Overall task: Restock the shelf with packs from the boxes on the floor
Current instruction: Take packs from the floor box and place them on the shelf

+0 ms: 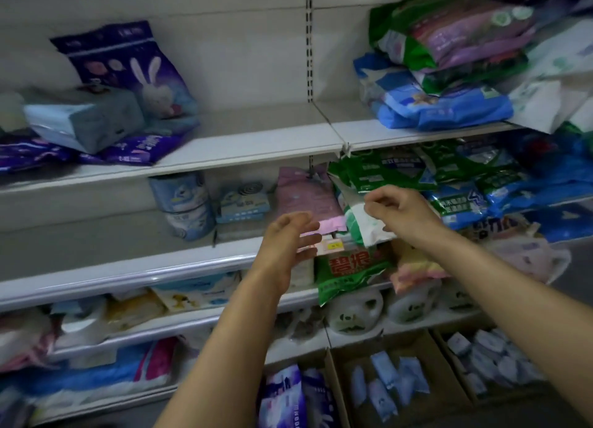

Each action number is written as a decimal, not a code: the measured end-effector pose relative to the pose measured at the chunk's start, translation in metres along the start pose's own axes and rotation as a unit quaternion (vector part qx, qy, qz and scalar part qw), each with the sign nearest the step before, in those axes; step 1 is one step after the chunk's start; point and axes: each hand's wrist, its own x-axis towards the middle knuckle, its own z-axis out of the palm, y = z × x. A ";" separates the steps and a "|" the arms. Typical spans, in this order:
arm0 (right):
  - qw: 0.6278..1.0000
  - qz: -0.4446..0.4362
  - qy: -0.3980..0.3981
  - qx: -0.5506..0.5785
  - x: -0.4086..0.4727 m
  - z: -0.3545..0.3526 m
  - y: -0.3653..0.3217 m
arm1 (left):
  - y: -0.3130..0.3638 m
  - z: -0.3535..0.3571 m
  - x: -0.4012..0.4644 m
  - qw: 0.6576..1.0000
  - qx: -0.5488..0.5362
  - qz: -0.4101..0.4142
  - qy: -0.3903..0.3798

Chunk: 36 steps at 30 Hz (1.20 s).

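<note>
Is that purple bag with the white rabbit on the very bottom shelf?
No, the purple rabbit bag stands on the top shelf at the left, leaning against the back wall.

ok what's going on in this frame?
A person is restocking a store shelf. Both hands are up at the middle shelf: the left hand is open beside a pink pack, and the right hand has loosely curled fingers at a white-and-green pack; whether it grips that pack is unclear. Open cardboard boxes of packs sit on the floor below.
</note>
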 end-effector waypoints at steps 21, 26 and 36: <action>0.968 -0.151 -0.181 0.087 0.085 0.217 -0.212 | 0.170 -0.256 -0.011 0.950 -0.033 0.205 0.232; 0.969 -0.132 -0.183 0.102 0.110 0.262 -0.241 | 0.200 -0.313 0.001 0.935 -0.026 0.230 0.270; 0.979 0.010 -0.165 0.119 0.160 0.348 -0.279 | 0.260 -0.382 0.065 0.934 0.105 0.200 0.276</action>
